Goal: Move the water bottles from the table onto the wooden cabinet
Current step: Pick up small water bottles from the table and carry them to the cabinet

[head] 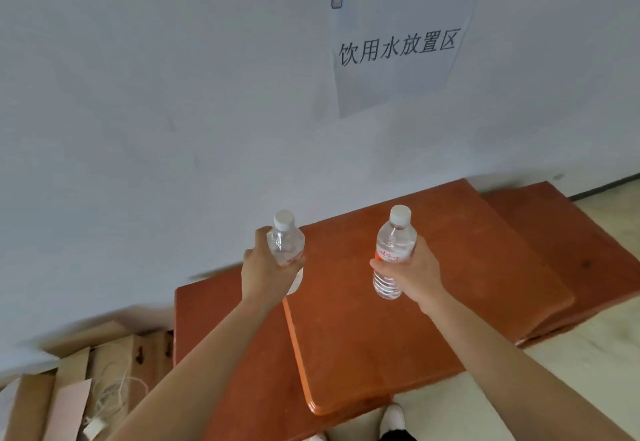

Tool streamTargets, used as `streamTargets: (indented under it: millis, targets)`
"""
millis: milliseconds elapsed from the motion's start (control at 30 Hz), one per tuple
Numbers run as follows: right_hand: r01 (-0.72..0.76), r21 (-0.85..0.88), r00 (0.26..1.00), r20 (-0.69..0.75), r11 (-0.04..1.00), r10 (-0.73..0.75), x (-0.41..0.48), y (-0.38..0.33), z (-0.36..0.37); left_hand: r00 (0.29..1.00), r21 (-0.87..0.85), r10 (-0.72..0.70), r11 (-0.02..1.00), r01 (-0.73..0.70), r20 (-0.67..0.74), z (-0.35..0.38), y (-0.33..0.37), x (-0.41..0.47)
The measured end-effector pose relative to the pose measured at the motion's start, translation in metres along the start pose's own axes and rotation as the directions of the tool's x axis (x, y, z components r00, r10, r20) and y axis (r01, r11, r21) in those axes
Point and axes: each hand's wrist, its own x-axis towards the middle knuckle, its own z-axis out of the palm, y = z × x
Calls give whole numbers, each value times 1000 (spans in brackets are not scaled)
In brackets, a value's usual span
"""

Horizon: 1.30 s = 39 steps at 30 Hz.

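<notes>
My left hand (pixel 265 267) grips a clear water bottle (pixel 285 241) with a white cap and a red label, held upright near the wall over the left part of the wooden cabinet (pixel 433 319). My right hand (pixel 414 272) grips a second clear water bottle (pixel 394 250) of the same kind, upright above the middle of the cabinet's reddish-brown top. Both bottles hang in the air above the wood, about a hand's width apart. The lower part of the left bottle is hidden by my fingers.
A white paper sign (pixel 398 49) with black characters is clipped to the pale wall behind the cabinet. Cardboard boxes (pixel 69 388) and a white cable (pixel 110 395) lie on the floor at the lower left. A lower wooden surface (pixel 595 253) extends right. My shoe (pixel 393 418) shows below.
</notes>
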Motion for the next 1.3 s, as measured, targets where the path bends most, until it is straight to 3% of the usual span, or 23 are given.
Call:
streamTargets:
  millis: [200, 433, 633, 800, 967, 1133, 1300]
  targets:
    - [23, 91, 997, 74, 996, -30, 79, 55, 57, 990, -32, -137, 990, 136, -31, 80, -34, 46]
    - [72, 163, 993, 79, 984, -86, 144, 110, 93, 987, 3, -160, 987, 160, -17, 151, -50, 129]
    - [143, 147, 985, 71, 979, -155, 202, 115, 112, 984, 20, -176, 984, 175, 34, 181, -61, 184]
    - [179, 198, 976, 86, 964, -199, 238, 98, 126, 988, 112, -119, 988, 108, 94, 187, -69, 201]
    - [191, 109, 918, 332, 976, -217, 276, 84, 137, 984, 134, -66, 990, 43, 166, 183, -74, 212]
    - [361, -59, 726, 645, 931, -240, 307, 62, 139, 976, 152, -53, 988, 21, 210, 180, -76, 222]
    - [344, -92, 713, 673, 934, -196, 314, 61, 136, 975, 132, -79, 990, 52, 208, 182, -79, 221]
